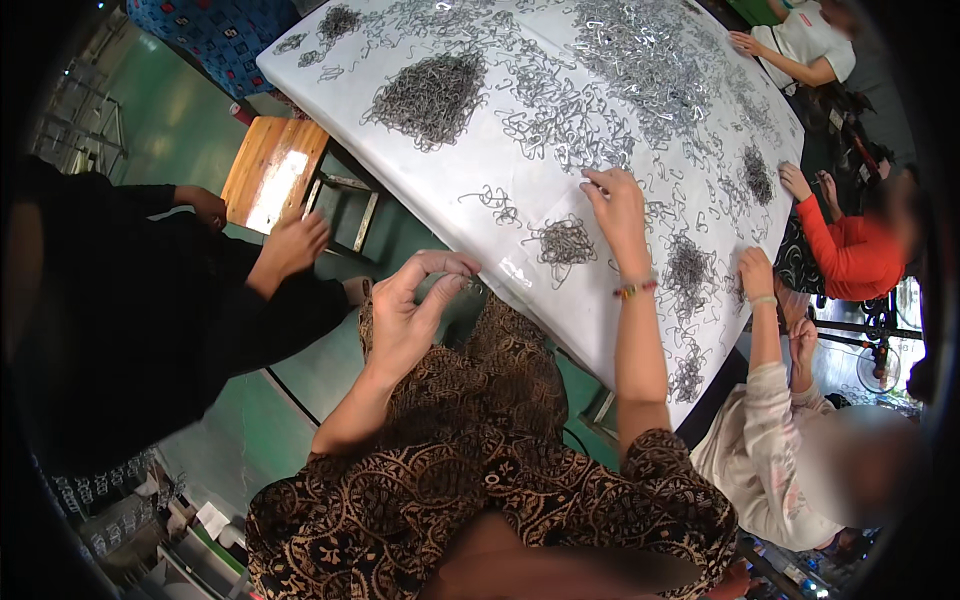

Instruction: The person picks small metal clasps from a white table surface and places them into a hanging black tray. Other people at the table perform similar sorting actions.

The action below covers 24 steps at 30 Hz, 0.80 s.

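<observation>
the left hand (408, 310) hangs just off the table edge above the lap, thumb and fingertips curled together in a pinch; whether a clip sits between them cannot be told. the right hand (617, 205) reaches out palm down, fingers spread loosely onto scattered bent wire clips (600, 150), gripping nothing. a small heap of clips (565, 242) lies just beside its wrist, strands pointing every way. the white table (480, 215) runs away to the upper right over a green floor (190, 110); other people's hands work along its edges.
</observation>
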Each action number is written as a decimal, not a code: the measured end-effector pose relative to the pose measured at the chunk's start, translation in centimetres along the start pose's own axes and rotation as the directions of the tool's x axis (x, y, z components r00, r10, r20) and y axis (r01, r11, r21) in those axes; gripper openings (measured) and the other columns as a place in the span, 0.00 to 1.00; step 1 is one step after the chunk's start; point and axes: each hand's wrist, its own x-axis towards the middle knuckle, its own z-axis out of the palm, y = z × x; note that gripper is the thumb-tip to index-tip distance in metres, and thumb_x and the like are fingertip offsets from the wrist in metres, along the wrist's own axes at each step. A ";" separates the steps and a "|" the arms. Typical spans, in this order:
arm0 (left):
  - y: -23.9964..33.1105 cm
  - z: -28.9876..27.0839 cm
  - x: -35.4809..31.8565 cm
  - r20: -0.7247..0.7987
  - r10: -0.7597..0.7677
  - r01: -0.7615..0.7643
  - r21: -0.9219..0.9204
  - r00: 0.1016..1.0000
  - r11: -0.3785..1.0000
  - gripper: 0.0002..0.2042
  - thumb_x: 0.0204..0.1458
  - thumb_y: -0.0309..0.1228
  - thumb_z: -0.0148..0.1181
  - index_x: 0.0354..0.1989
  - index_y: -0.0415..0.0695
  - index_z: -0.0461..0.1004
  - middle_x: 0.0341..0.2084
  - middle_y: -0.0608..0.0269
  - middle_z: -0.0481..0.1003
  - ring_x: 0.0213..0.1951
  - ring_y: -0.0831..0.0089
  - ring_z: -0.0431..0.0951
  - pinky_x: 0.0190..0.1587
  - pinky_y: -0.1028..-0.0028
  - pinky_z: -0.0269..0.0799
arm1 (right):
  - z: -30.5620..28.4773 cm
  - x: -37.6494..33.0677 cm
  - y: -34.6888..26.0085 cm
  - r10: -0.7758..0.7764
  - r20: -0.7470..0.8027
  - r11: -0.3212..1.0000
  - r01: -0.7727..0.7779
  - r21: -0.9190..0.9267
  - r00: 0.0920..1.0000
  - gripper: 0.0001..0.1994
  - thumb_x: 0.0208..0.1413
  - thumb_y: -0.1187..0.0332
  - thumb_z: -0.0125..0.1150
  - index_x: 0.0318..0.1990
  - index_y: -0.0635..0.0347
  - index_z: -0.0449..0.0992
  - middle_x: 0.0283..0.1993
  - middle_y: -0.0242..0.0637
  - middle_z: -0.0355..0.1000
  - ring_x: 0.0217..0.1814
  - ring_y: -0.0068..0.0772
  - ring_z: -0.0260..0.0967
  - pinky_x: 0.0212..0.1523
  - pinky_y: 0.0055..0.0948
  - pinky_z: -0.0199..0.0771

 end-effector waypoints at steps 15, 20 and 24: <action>-0.3 -0.8 -0.6 -0.001 0.014 -0.014 0.026 1.000 1.000 0.05 0.55 0.20 0.59 0.39 0.36 0.77 0.35 0.59 0.80 0.40 0.74 0.80 0.44 0.76 0.74 | 3.4 5.5 5.0 0.006 0.335 0.986 0.050 -0.160 0.942 0.05 0.48 0.72 0.59 0.31 0.61 0.78 0.38 0.46 0.74 0.44 0.50 0.72 0.46 0.42 0.72; -0.9 -1.0 -1.1 0.027 0.062 -0.065 0.109 0.998 0.992 0.05 0.55 0.20 0.58 0.39 0.36 0.77 0.36 0.60 0.80 0.40 0.76 0.79 0.44 0.77 0.73 | -1.0 1.9 -3.2 -0.013 0.283 0.965 -0.062 0.255 0.959 0.09 0.53 0.71 0.57 0.41 0.64 0.76 0.32 0.42 0.74 0.35 0.33 0.72 0.38 0.31 0.71; -1.5 -0.7 -0.6 0.026 0.033 -0.036 0.125 0.999 0.992 0.06 0.55 0.23 0.60 0.40 0.36 0.77 0.34 0.61 0.81 0.39 0.78 0.79 0.43 0.77 0.74 | -4.8 -3.0 -11.0 -0.412 0.332 0.837 0.208 0.507 0.849 0.11 0.57 0.78 0.57 0.47 0.64 0.76 0.32 0.33 0.72 0.32 0.22 0.67 0.35 0.21 0.68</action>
